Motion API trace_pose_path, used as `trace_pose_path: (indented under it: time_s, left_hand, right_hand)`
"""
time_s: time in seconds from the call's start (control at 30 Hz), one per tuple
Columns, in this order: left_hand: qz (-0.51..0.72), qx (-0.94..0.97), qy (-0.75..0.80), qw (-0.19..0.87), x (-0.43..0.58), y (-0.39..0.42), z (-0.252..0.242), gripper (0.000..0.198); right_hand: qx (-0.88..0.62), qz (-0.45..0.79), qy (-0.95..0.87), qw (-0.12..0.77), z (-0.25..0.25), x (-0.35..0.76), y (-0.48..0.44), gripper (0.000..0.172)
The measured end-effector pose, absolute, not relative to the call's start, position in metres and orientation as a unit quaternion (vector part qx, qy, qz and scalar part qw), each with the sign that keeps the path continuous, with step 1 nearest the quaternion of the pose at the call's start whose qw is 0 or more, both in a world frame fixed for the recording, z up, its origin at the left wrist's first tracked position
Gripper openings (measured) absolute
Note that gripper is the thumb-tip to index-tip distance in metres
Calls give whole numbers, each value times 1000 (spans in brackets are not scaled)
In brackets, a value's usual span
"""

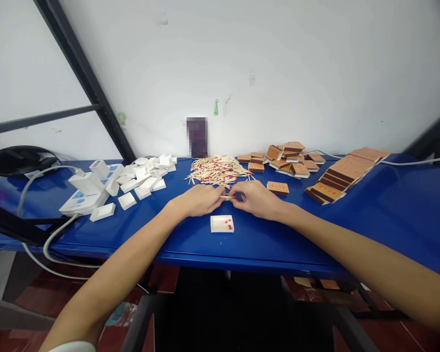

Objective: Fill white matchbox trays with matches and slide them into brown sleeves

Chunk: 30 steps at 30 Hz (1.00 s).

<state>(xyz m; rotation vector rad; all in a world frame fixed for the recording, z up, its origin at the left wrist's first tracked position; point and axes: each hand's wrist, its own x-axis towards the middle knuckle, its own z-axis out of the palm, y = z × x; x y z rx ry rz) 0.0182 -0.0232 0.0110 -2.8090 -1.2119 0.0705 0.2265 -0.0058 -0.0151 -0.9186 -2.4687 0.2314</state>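
Between my two hands, a few matches (226, 197) lie level, their red heads toward the right. My left hand (204, 199) is closed, its fingertips pinching the matches' left end. My right hand (257, 198) pinches the other end between thumb and finger. Just behind both hands rises a loose heap of red-tipped matches (220, 168). Nearer to me, a white matchbox tray (222, 230) lies on the blue table (190, 244) with several matches in it, most heads to the right.
White empty trays (146, 173) are piled at left, beside a white power strip (84, 200) with cables. Brown matchbox sleeves (289, 156) are heaped behind right; one matchbox (277, 187) lies near my right hand. A stacked row of matchboxes (346, 171) stands farther right. A dark pixelated object (197, 137) leans on the wall.
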Motion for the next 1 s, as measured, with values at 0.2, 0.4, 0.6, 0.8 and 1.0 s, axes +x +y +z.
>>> trace_pose_path:
  time_s: [0.2, 0.4, 0.6, 0.8, 1.0]
  left_hand:
    - [45, -917, -393, 56, 16, -54, 39, 22]
    - [43, -929, -368, 5, 4, -86, 34, 26]
    - [-39, -937, -333, -100, -3, -75, 24, 26]
    - [-60, -938, -328, -91, 1, -52, 24, 27]
    - [-52, -954, -295, -1, 16, -36, 18, 28]
  right_hand:
    - [-324, 113, -889, 304, 4, 221, -36, 9]
    - [-307, 199, -906, 213, 9, 216, -61, 8]
    - [-313, 198, -910, 185, 7, 216, -57, 9]
    - [-350, 116, -917, 152, 6, 224, -38, 14]
    - [-381, 41, -918, 104, 11, 234, -31, 18]
